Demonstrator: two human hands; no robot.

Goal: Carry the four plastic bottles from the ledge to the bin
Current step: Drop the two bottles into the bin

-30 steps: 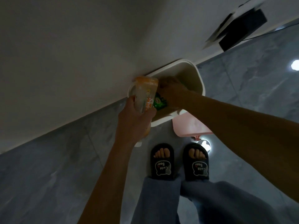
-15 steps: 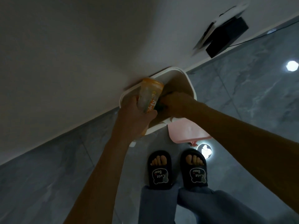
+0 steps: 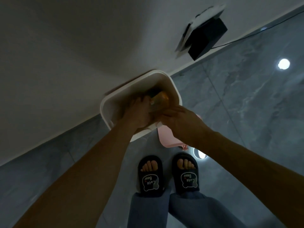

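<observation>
We look straight down in dim light at our two bare arms reaching over a white bin [image 3: 178, 94] that stands against the wall. Our left hand [image 3: 137, 112] sits inside the bin's mouth, fingers wrapped around an orange bottle [image 3: 160, 101] that is tilted into the opening. Our right hand [image 3: 179, 122] hangs over the near rim, just beside the bottle; whether it grips anything we cannot tell. A pink object [image 3: 166, 139] lies on the grey tiled floor [image 3: 246, 104] just beside the bin, near our black slippers [image 3: 151, 175].
</observation>
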